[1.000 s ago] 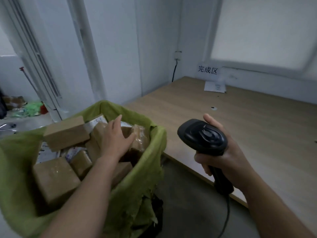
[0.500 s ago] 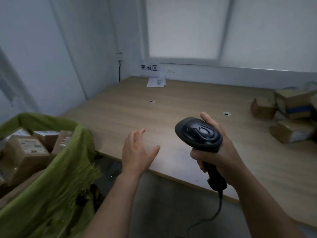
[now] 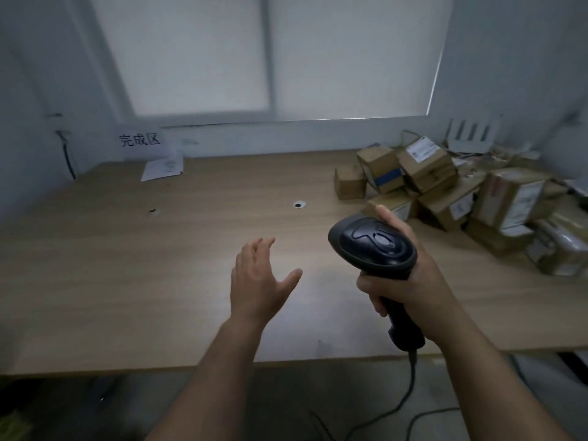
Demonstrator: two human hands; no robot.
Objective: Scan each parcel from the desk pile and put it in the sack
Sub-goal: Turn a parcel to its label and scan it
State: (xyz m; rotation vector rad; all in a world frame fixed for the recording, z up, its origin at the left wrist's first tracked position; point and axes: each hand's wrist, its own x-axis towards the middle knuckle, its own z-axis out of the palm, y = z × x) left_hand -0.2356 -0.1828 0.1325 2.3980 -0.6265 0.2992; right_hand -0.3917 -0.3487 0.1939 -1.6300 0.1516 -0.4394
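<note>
The right hand grasps the handle of a black corded handheld barcode scanner, its head raised above the light wooden desk. The left hand hovers over the desk with fingers spread and relaxed, holding nothing. The pile of brown cardboard parcels with white labels lies at the desk's far right corner, beyond the scanner.

left hand: bare, back of it toward the camera
right hand: bare too, knuckles showing
left forearm: bare right down to the frame edge
right forearm: same deal, bare
</note>
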